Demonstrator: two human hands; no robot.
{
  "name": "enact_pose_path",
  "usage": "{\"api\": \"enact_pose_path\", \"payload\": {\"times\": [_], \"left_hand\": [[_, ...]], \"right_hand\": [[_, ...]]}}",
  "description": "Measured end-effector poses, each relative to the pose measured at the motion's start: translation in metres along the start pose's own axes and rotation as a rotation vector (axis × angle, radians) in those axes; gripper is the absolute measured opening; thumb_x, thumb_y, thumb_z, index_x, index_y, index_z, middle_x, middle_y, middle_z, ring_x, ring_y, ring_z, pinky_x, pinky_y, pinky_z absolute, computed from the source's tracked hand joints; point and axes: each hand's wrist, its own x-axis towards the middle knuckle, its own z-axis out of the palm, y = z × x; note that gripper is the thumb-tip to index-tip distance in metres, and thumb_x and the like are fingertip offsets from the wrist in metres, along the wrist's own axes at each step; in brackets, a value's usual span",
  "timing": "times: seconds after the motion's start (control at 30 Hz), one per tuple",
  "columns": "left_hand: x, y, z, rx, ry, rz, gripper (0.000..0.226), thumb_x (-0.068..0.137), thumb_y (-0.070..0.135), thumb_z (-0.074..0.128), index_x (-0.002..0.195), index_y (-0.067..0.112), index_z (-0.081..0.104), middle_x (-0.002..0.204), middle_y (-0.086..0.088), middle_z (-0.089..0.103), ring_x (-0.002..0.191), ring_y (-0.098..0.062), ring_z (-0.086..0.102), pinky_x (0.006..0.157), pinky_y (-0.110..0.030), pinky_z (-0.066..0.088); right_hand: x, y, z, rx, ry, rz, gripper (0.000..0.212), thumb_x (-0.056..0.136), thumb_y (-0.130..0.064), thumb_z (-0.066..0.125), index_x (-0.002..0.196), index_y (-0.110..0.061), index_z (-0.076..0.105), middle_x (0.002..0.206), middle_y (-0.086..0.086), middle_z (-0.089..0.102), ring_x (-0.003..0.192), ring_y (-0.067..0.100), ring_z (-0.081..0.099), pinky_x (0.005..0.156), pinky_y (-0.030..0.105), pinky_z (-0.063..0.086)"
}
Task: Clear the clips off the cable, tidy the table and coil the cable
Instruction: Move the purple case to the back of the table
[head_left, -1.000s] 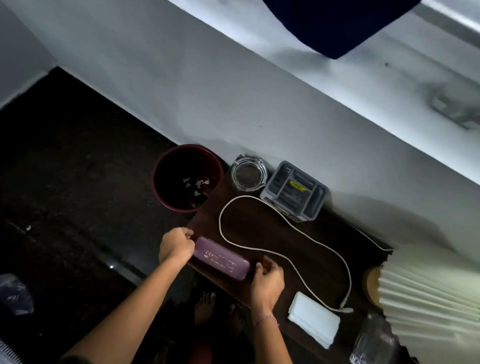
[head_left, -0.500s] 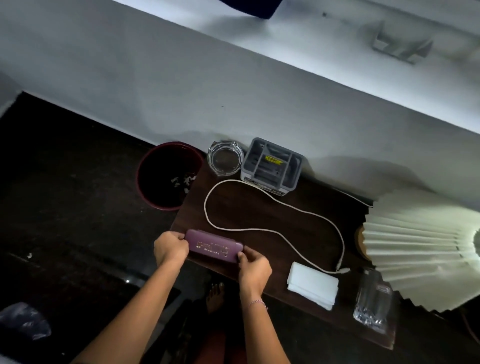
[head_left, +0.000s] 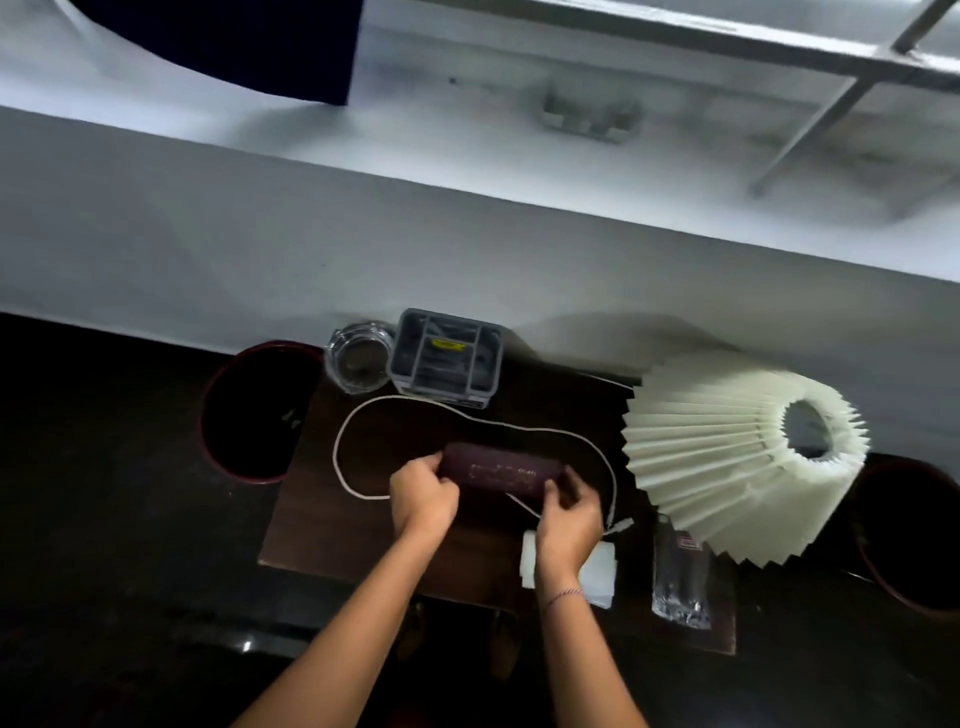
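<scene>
Gripping the purple case (head_left: 501, 470), left hand (head_left: 423, 491) and right hand (head_left: 569, 519) partly hide the cable (head_left: 340, 441) beside the lampshade (head_left: 727, 457).

I had one view only, worn on the head. It looked steeply down from close above the near edge of the bench (head_left: 322, 519), facing the far wall (head_left: 467, 249).

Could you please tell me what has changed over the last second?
The left hand and right hand keep hold of the purple case and have moved it from the near left table edge inward, over the cable. Cable, organizer and napkins stayed.
</scene>
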Motion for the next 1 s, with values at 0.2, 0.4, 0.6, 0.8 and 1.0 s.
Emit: {"api": "enact_pose_path", "payload": {"times": [0.2, 0.4, 0.6, 0.8, 1.0], "left_hand": [[0.005, 0.044, 0.05, 0.022, -0.078, 0.099, 0.048, 0.083, 0.0, 0.05, 0.13, 0.012, 0.054, 0.117, -0.017, 0.066, 0.106, -0.029, 0.063, 0.088, -0.029, 0.049], [0.018, 0.067, 0.077, 0.075, -0.127, 0.158, 0.059, 0.083, 0.001, 0.05, 0.14, 0.009, 0.04, 0.124, -0.019, 0.061, 0.117, -0.031, 0.057, 0.096, -0.033, 0.047], [0.029, 0.07, 0.085, 0.166, -0.16, 0.194, 0.068, 0.085, 0.002, 0.049, 0.147, 0.006, 0.021, 0.138, -0.019, 0.048, 0.129, -0.03, 0.045, 0.103, -0.03, 0.039], [0.041, 0.076, 0.088, 0.259, -0.214, 0.231, 0.074, 0.084, 0.003, 0.051, 0.147, 0.002, 0.012, 0.143, -0.021, 0.04, 0.132, -0.03, 0.039, 0.105, -0.029, 0.035], [0.046, 0.078, 0.089, 0.337, -0.238, 0.311, 0.07, 0.086, 0.004, 0.047, 0.147, 0.0, 0.013, 0.147, -0.024, 0.032, 0.132, -0.033, 0.038, 0.105, -0.03, 0.034]], "right_hand": [[0.061, -0.019, -0.013, -0.164, 0.04, 0.136, 0.042, 0.093, -0.027, 0.052, 0.117, 0.007, 0.057, 0.121, 0.029, 0.058, 0.116, 0.04, 0.052, 0.095, 0.037, 0.039], [0.086, -0.012, -0.013, -0.233, -0.171, 0.245, 0.054, 0.098, -0.043, 0.031, 0.132, -0.003, 0.044, 0.136, 0.02, 0.049, 0.127, 0.033, 0.044, 0.101, 0.035, 0.034], [0.093, -0.008, -0.01, -0.193, -0.215, 0.229, 0.055, 0.097, -0.042, 0.032, 0.13, 0.0, 0.044, 0.134, 0.022, 0.049, 0.123, 0.036, 0.046, 0.098, 0.036, 0.037], [0.109, -0.019, 0.002, -0.294, -0.194, 0.206, 0.051, 0.099, -0.038, 0.033, 0.139, -0.007, 0.034, 0.145, 0.018, 0.04, 0.135, 0.031, 0.036, 0.108, 0.033, 0.025], [0.113, -0.017, 0.002, -0.391, -0.21, 0.172, 0.051, 0.099, -0.034, 0.034, 0.138, -0.002, 0.035, 0.143, 0.023, 0.041, 0.133, 0.034, 0.037, 0.109, 0.035, 0.026]]}}
